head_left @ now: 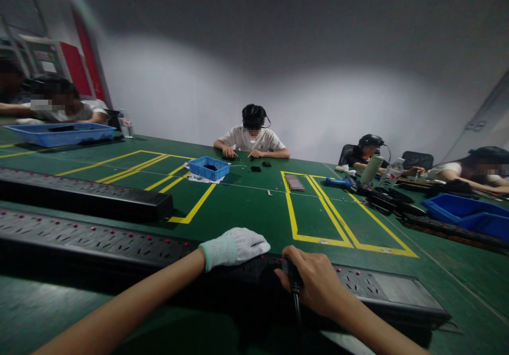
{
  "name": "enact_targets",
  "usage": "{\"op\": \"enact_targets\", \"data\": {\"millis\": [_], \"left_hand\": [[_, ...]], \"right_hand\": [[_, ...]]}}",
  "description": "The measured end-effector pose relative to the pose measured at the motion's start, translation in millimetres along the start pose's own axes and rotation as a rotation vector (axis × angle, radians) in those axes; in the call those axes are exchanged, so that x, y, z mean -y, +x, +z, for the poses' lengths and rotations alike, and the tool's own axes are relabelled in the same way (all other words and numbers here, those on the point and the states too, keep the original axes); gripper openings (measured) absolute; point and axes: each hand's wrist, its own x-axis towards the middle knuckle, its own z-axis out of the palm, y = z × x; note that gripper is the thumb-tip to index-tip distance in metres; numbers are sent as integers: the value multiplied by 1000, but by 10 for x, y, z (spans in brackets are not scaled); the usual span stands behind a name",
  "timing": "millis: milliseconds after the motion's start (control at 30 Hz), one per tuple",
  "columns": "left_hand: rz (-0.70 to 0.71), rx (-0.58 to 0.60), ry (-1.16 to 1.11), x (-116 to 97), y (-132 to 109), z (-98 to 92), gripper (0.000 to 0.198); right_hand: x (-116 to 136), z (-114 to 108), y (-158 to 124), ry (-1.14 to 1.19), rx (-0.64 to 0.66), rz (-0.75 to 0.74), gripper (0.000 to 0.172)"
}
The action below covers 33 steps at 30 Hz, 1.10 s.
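Observation:
My left hand (237, 247), in a white glove with a green cuff, lies over the top of a long black power strip (167, 246), its fingers together and pointing right; nothing shows in it. Bare, my right hand (312, 280) grips a black plug (293, 278) at the strip's sockets, with the cord hanging toward me. Small red parts line the strip. Whether the plug is fully seated is hidden by the fingers. Behind on the left lies a second black strip (87, 193).
Yellow tape outlines mark the green table (246, 206). A small blue basket (209, 168) holds dark parts. Blue trays stand at the far left (63, 135) and right (469, 214). A person (253, 132) sits opposite; others sit at both sides. Bottles and tools lie at the right.

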Motion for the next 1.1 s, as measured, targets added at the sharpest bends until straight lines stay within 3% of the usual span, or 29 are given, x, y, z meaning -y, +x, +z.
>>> {"op": "enact_targets", "data": {"millis": [1100], "left_hand": [[-36, -3, 14, -60, 5, -42, 42]], "right_hand": [[-4, 9, -3, -14, -5, -17, 11]]}}
